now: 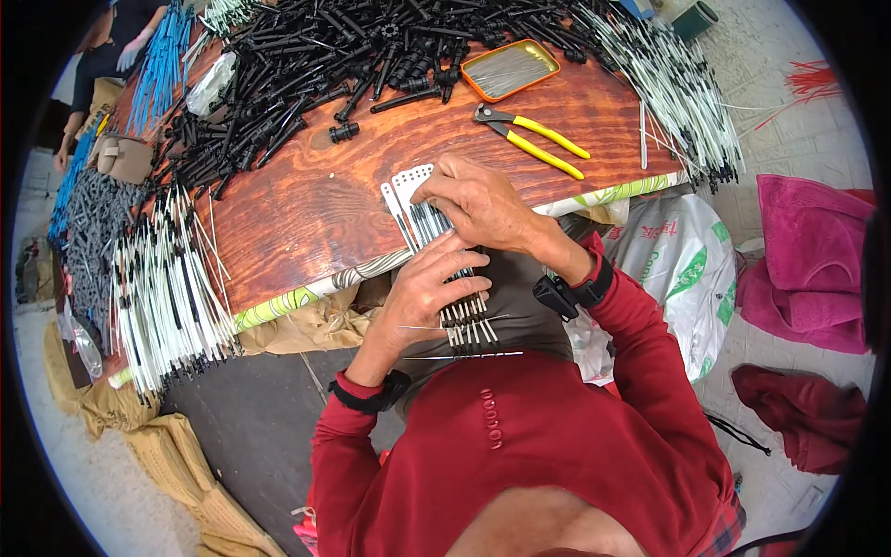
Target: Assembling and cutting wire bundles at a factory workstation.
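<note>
A bundle of thin strips lies over the table's front edge and my lap. Its far end has flat white strips with rows of holes; its near end has pale rods with black joints. My left hand is closed over the middle of the bundle, fingers across it. Further up, my right hand is closed at the bundle's right side, thumb and fingers bent against the strips; its fingertips are partly hidden. Two thin metal wires run crosswise at the near end.
Yellow-handled pliers and an orange-rimmed tin of wire pins lie on the wooden table. Black plastic rods are heaped behind. White rod bundles hang over both table ends. A white plastic bag stands at right; another person's gloved hand shows far left.
</note>
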A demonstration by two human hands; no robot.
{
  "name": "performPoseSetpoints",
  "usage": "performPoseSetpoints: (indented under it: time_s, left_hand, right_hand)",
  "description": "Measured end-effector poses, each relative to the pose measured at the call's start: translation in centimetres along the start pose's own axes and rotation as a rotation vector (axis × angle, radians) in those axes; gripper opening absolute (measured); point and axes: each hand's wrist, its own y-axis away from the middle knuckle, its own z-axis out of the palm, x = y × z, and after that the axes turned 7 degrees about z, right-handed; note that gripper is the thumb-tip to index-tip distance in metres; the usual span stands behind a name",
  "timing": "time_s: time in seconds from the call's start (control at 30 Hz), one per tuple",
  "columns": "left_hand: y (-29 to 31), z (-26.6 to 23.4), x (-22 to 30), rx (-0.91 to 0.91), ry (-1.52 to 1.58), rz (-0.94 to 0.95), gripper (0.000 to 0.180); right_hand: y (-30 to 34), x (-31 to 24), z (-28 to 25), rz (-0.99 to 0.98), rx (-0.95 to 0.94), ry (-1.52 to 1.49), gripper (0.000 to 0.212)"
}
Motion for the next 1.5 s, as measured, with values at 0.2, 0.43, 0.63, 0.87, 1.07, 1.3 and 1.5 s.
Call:
performPoseSetpoints:
  time_s: [0.2, 0.43, 0.63, 0.87, 1.07, 1.3, 1.5]
  left_hand:
    - [0.1, -0.3, -0.3, -0.044, 0.015, 0.015, 0.042]
    - [0.1, -0.2, -0.5, -0.021, 0.002, 0.036, 0.046]
    - [0.2, -0.1, -0.5, -0.016, -0.010, 0.026, 0.044]
    - [0.2, 0.0, -0.3, -0.013, 0.020, 0.010, 0.042]
    - [0.4, 0.3, -0.4, -0.035, 0.020, -0.010, 0.044]
    - [0.5, 0.2, -0.7, -0.045, 0.031, 0.010, 0.048]
    - [0.3, 0.0, -0.8, -0.009, 0.076, 0.036, 0.047]
  right_hand:
    - [-0.5, 0.4, -0.2, -0.003, -0.044, -0.058, 0.008]
    - [-0.6, 0.2, -0.1, -0.028, -0.049, -0.032, 0.008]
    - [-0.4, 0.0, 0.1, -0.047, -0.034, -0.014, 0.012]
    - [-0.2, 0.1, 0.3, -0.074, -0.031, 0.045, 0.016]
    - [-0.2, -0.6, 0.0, -0.149, 0.005, 0.153, 0.017]
    - [-0.5, -0.4, -0.1, -0.091, -0.068, 0.055, 0.016]
    - [-0.7, -0.1, -0.3, -0.028, -0.111, -0.033, 0.010]
